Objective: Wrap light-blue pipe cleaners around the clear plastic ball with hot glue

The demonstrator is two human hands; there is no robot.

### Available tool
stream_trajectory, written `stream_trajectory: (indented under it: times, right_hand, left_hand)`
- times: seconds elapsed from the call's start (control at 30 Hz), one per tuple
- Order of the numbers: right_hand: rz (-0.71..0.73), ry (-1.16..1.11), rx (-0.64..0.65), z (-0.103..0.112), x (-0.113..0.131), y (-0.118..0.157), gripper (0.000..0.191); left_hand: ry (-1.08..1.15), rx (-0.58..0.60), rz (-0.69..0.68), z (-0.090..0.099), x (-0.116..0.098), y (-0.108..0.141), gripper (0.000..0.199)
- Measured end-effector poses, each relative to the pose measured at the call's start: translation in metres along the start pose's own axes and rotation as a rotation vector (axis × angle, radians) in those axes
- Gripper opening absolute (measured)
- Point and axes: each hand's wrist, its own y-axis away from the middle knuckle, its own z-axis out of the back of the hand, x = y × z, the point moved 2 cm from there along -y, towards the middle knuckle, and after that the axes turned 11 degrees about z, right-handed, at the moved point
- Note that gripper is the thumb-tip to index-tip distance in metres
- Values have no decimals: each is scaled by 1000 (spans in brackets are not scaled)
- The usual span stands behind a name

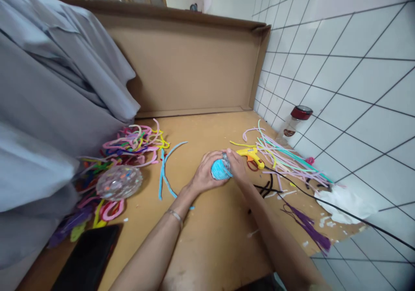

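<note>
Between my hands is a small rounded object wrapped in blue pipe cleaner [220, 170], with a greyish part showing at its upper right. My left hand [205, 170] curls around its left side and underside. My right hand [236, 165] closes on its right side, thumb and fingers at the grey part, where a short blue end sticks out. Just beyond my right hand lies a yellow glue gun [252, 156], its black cord running off to the right. Loose blue pipe cleaners [164, 170] lie on the table to the left of my left hand.
A heap of coloured pipe cleaners [136, 142] and a clear faceted bowl [119, 182] are at left, near a black phone [89, 256]. More pipe cleaners [285, 155], a purple tassel [308, 226], white tissue [345, 204] and a red-lidded jar [293, 122] lie right. A cardboard panel [188, 62] stands behind.
</note>
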Motion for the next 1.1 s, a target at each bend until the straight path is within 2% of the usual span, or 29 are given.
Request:
stream_trajectory:
  times: [0.1, 0.3, 0.5, 0.7, 0.8, 1.0, 1.1]
  right_hand:
    - [-24, -86, 23, 3, 7, 5, 51]
    - [-31, -96, 55, 3, 10, 8, 52]
    - [-76, -116, -58, 6, 6, 7, 56]
    - [-11, -15, 57, 6, 10, 9, 50]
    - [21, -31, 69, 6, 9, 8, 48]
    - [61, -55, 99, 3, 10, 9, 47]
    - [31, -32, 98, 3, 10, 10, 49]
  left_hand:
    - [-7, 24, 17, -1, 1, 1, 71]
    - [-39, -3, 81, -2, 5, 7, 72]
    - [-63, -5, 94, -4, 7, 8, 74]
    - [-64, 24, 125, -4, 5, 7, 76]
    - [-47, 29, 105, -4, 4, 6, 75]
    - [-28, 26, 155, -3, 3, 4, 74]
    - [-27, 24, 146, -2, 2, 4, 74]
